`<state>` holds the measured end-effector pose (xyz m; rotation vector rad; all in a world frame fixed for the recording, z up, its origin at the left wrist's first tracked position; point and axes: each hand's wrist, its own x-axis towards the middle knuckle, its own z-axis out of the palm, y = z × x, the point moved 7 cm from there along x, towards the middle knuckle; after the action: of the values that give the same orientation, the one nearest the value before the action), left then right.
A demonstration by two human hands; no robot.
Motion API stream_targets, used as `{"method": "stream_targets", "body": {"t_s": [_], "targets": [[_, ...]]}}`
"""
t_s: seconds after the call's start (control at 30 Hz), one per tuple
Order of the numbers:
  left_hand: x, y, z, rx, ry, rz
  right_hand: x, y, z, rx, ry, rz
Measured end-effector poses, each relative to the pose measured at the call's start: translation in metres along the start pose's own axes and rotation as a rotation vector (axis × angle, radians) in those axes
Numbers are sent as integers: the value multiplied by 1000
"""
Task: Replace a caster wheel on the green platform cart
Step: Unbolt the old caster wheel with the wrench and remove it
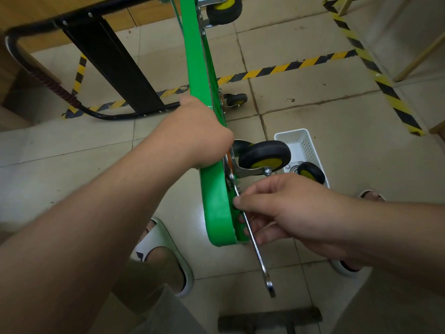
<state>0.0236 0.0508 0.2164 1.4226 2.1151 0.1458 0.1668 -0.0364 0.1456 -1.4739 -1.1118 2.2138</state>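
- Standing on its long edge, the green platform cart (216, 208) runs between the two hands, wheels facing the right-hand side.
- Left hand (199, 136) grips the deck's upper edge, fingers wrapped over it and out of sight.
- Right hand (284, 208) pinches the wrench (260, 256) by its shaft, with the wrench head up at the caster's mounting plate.
- Caster wheel (265, 155) sits just beyond the right hand.
- White basket (292, 136), past the right hand, holds a spare caster (310, 172).
- Black handle (113, 54) lies beyond the left hand.
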Motion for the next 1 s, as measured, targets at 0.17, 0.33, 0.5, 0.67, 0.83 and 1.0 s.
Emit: {"method": "stream_targets", "body": {"t_s": [0.17,0.33,0.5,0.67,0.83,1.0], "targets": [[2,-2,0,14,11,-1,12,7,-8,-106,66,-41],[3,-2,0,26,14,3,24,8,-15,-119,102,-88],[2,-2,1,18,2,1,24,8,-13,-124,89,-84],[1,-1,1,12,-6,1,15,15,-11,-179,67,-9],[0,0,0,24,-3,12,1,20,-6,-156,21,44],[0,1,0,38,-7,12,-10,14,-1,-69,4,53]]}}
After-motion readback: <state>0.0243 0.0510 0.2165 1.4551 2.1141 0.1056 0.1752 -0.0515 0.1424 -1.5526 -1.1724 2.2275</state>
